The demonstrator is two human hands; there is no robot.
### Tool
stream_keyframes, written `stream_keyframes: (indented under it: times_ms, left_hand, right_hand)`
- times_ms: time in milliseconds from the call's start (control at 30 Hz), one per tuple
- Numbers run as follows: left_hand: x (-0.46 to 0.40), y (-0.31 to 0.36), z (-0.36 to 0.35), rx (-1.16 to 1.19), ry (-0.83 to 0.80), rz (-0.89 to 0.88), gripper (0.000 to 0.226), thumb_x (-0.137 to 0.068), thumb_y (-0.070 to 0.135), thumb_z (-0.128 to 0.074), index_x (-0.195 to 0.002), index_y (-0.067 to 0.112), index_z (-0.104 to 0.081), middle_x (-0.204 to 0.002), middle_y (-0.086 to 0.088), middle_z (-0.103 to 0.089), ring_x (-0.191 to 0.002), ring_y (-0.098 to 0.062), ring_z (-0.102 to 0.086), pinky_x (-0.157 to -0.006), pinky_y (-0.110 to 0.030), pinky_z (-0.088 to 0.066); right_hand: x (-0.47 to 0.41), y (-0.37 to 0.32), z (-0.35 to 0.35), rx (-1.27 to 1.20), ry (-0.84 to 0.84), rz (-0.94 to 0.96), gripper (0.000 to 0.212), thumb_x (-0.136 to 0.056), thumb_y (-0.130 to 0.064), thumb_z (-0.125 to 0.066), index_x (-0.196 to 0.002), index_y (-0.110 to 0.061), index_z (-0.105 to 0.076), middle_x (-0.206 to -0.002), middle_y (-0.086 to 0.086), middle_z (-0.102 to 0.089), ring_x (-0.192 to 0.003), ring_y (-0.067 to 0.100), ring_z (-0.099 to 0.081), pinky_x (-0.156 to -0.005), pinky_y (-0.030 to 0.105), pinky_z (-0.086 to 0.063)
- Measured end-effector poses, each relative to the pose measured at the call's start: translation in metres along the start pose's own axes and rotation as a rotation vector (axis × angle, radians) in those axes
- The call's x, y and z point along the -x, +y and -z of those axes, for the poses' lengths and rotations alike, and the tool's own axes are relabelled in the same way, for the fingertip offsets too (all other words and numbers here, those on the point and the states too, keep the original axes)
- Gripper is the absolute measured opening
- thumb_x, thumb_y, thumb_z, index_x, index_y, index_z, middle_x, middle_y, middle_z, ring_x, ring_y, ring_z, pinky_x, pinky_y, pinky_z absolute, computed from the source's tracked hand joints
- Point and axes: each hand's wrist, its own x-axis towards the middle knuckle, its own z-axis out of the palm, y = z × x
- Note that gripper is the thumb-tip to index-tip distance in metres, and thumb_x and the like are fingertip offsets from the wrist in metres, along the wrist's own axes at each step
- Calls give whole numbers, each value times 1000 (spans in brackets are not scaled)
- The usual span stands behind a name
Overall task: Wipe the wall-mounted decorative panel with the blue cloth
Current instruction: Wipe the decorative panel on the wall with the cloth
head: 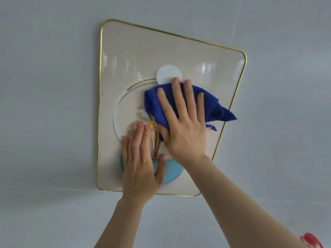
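Note:
The decorative panel [136, 56] hangs on the wall: cream face, thin gold frame, a white disc, a white and gold arc, orange stems and a light blue half-bowl at the bottom. The blue cloth [217, 108] lies crumpled against the panel's middle right. My right hand [184, 122] presses flat on the cloth with fingers spread, fingertips touching the white disc. My left hand [141, 163] rests flat on the panel's lower part, fingers together, covering part of the blue bowl and holding nothing.
Pale grey wall tiles [44, 104] surround the panel, with grout lines below and at the upper right. A red and white object [311, 239] shows at the bottom right corner beside my right forearm.

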Motion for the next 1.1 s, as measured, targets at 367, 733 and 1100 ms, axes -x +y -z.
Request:
stream_keyframes:
  times_ms: [367,733,1100]
  left_hand:
    - [5,-7,8,173,-92,10,104,-76,33,-59,-168,21,-12,-179,11,0,-166,-26,-3,-133,-45,6]
    - [3,1,6,38,-82,51,86,-96,54,-51,-168,22,-16,-179,-7,-11,-166,-26,0,-133,-49,3]
    - [3,22,31,13,-207,92,85,-90,39,-57,-167,22,-25,-179,-9,-9,-166,-28,0,-134,-53,-6]
  right_hand:
    - [81,4,-7,60,-158,95,85,-93,-33,-67,-166,-28,-22,-174,3,-13,-163,26,4,-132,49,2]
    - [137,36,26,222,-381,171,90,-92,-18,-63,-167,-27,-15,-174,5,-12,-163,28,-1,-132,51,-4]
    - [127,17,77,-91,-302,-394,85,-67,15,-78,-146,-11,-57,-154,8,-40,-113,42,-67,-66,46,-63]
